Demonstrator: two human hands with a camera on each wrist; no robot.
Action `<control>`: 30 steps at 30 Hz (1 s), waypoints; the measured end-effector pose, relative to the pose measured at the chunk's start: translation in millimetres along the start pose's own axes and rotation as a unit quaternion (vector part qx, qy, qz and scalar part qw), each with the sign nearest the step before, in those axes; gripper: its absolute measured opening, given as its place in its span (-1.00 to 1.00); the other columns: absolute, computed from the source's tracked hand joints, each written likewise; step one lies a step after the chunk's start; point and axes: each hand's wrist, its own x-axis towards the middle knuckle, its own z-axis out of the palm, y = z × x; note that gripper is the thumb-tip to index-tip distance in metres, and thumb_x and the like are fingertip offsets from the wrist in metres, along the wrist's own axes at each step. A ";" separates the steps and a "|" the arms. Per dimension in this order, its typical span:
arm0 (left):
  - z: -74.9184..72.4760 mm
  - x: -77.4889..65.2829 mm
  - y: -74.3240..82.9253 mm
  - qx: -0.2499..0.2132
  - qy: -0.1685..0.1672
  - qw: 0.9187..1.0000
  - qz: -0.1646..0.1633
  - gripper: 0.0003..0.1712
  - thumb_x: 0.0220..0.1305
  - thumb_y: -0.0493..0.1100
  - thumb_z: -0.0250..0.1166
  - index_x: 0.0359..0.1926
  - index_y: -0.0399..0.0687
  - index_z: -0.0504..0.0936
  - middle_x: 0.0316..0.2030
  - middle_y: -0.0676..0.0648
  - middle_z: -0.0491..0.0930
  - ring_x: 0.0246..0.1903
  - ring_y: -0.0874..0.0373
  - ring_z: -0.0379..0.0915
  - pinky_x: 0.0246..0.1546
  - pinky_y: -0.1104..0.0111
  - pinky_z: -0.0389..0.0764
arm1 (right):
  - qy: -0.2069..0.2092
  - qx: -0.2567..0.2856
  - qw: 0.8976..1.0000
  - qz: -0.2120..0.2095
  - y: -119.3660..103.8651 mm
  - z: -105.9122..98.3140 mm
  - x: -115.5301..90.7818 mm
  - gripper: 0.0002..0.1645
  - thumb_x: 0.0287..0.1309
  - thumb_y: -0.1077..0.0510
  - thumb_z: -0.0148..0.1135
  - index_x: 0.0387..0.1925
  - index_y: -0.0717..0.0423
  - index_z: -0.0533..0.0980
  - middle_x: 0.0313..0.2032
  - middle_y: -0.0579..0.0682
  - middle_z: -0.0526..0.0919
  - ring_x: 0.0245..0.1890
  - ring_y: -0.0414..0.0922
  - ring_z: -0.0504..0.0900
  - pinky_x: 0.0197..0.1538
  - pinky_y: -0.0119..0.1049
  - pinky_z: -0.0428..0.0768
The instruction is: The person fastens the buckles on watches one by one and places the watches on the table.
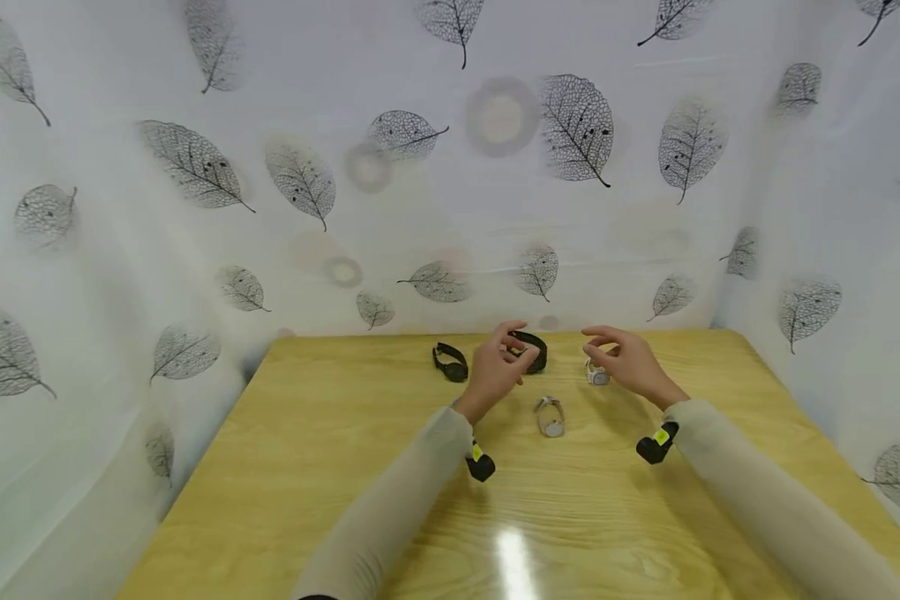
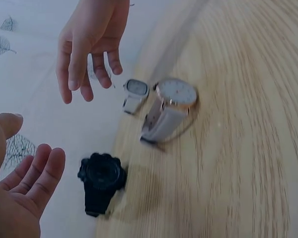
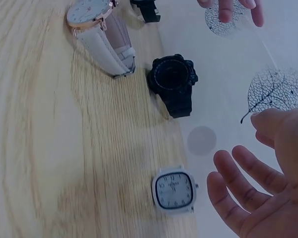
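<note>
My left hand (image 1: pixel 493 367) hovers over the far part of the table, fingers loosely bent and holding nothing. It partly covers a chunky black watch (image 1: pixel 540 357), seen whole in the right wrist view as a black watch (image 3: pixel 172 79). My right hand (image 1: pixel 630 363), relaxed and empty, hangs beside a white watch (image 1: pixel 597 377) with a rounded square dial (image 3: pixel 174 190). Nearer to me, between the hands, lies a watch with a round white dial (image 1: pixel 553 428), rose-gold case and pale strap. Left of my left hand sits another black watch (image 1: pixel 452 367).
All the watches stand on a light wooden table (image 1: pixel 330 467), most of them toward its far edge. A whitish curtain (image 1: pixel 435 192) with dark leaf prints encloses the back and sides. Both forearms wear pale sleeves, with a small black camera (image 1: pixel 482 463) on the left wrist.
</note>
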 end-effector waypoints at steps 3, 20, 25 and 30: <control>-6.2 1.6 -4.1 0.009 0.012 1.000 -0.008 -0.46 0.42 -0.12 0.37 0.37 0.12 0.50 -0.14 -0.11 0.58 -0.43 -0.27 0.65 -0.44 -0.07 0.73 | -0.004 0.006 1.000 0.003 -0.1 3.2 6.0 -0.46 0.53 0.04 0.16 0.40 0.17 0.43 0.08 0.34 0.63 -0.22 0.21 0.75 -0.36 -0.17 0.71; -15.9 20.9 -33.9 0.086 0.089 0.990 -0.069 -0.50 0.46 -0.15 0.32 0.35 -0.06 0.50 -0.07 -0.25 0.60 -0.72 0.20 0.46 -0.61 0.38 0.59 | -0.053 0.033 0.998 0.020 -14.0 49.8 63.1 -0.47 0.53 0.12 0.15 0.39 0.26 0.40 0.11 0.42 0.59 -0.21 0.30 0.72 -0.21 0.12 0.75; -10.4 27.7 -41.3 0.091 0.083 0.987 -0.098 -0.46 0.49 -0.11 0.28 0.40 -0.10 0.45 0.02 -0.32 0.56 -0.70 0.21 0.42 -0.55 0.36 0.59 | -0.047 0.013 0.999 0.022 -11.1 57.9 71.8 -0.50 0.52 0.14 0.14 0.36 0.28 0.44 0.09 0.43 0.60 -0.23 0.26 0.74 -0.24 0.00 0.75; -3.6 31.6 -44.4 0.062 0.070 0.986 -0.138 -0.46 0.51 -0.09 0.27 0.42 -0.05 0.43 0.12 -0.33 0.50 -0.77 0.18 0.39 -0.69 0.36 0.57 | -0.053 0.010 0.998 0.036 -7.2 60.0 75.1 -0.52 0.53 0.15 0.12 0.35 0.28 0.45 0.12 0.45 0.59 -0.25 0.22 0.75 -0.28 -0.10 0.73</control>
